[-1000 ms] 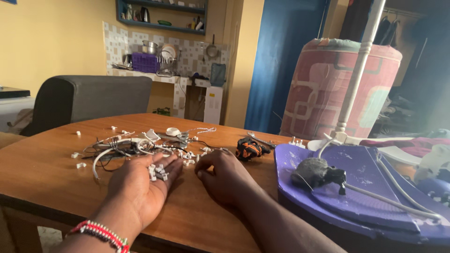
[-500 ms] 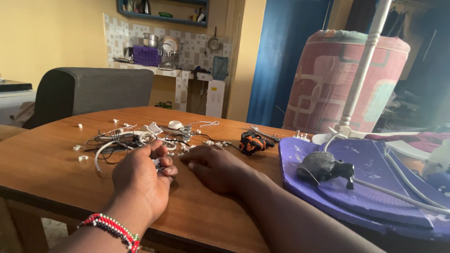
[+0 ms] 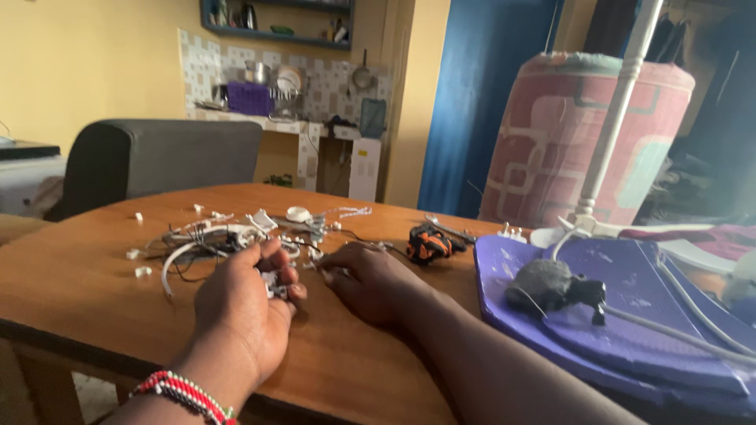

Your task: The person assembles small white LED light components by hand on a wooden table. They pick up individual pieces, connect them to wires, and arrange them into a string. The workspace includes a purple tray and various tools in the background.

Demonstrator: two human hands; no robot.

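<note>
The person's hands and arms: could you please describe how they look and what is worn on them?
Both forearms are bare, with no sleeves or gloves showing. The left hand has a beaded bracelet of red, white and dark beads at the wrist. The right hand shows no bracelet, watch or ring.

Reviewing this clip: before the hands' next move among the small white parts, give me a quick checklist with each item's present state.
1. Left hand has a grip on small white parts: ok, fingers curl around them.
2. Right hand is free: cannot tell; its fingertips are on the table, anything under them is hidden.
3. Pile of white wires and clips is within reach: ok, just ahead of both hands.
4. Loose white pieces are clear of the wooden table edge: ok.
5. Orange-and-black tool is out of the way: ok, right of the hands.
</note>
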